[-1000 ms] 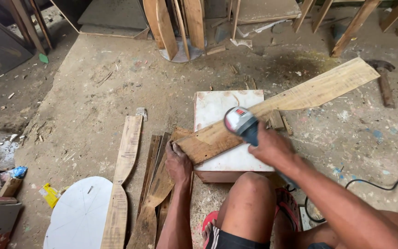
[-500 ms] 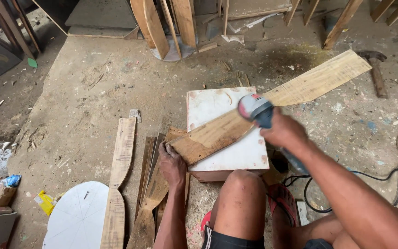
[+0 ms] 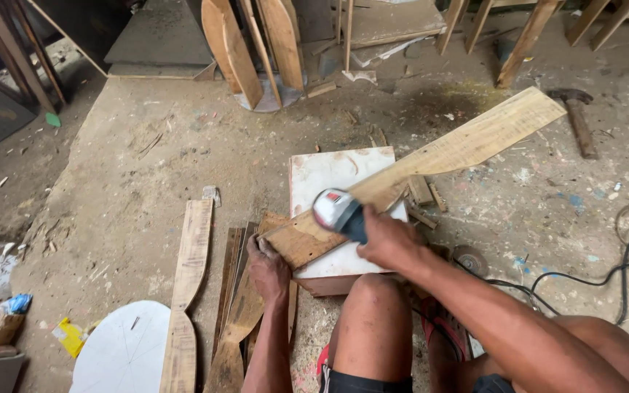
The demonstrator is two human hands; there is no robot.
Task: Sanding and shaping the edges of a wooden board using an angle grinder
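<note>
A long curved wooden plank (image 3: 445, 153) lies slanted across a white box (image 3: 322, 175) on the floor. My left hand (image 3: 267, 269) presses down on the plank's near end at the box's left corner. My right hand (image 3: 387, 240) grips a blue power sander (image 3: 338, 211) whose grey and red head rests on the plank near that same end. My bare knee (image 3: 376, 291) is just below the box.
Several shaped planks (image 3: 191, 276) lie on the floor to the left, beside a white round board (image 3: 121, 346). A hammer (image 3: 576, 116) lies at the far right. A black cable (image 3: 620, 269) loops on the right. More boards lean at the back (image 3: 256, 44).
My right hand has drawn the sander back down the plank toward my left hand, after running it up the plank half a second ago. The left hand has stayed on the plank's end.
</note>
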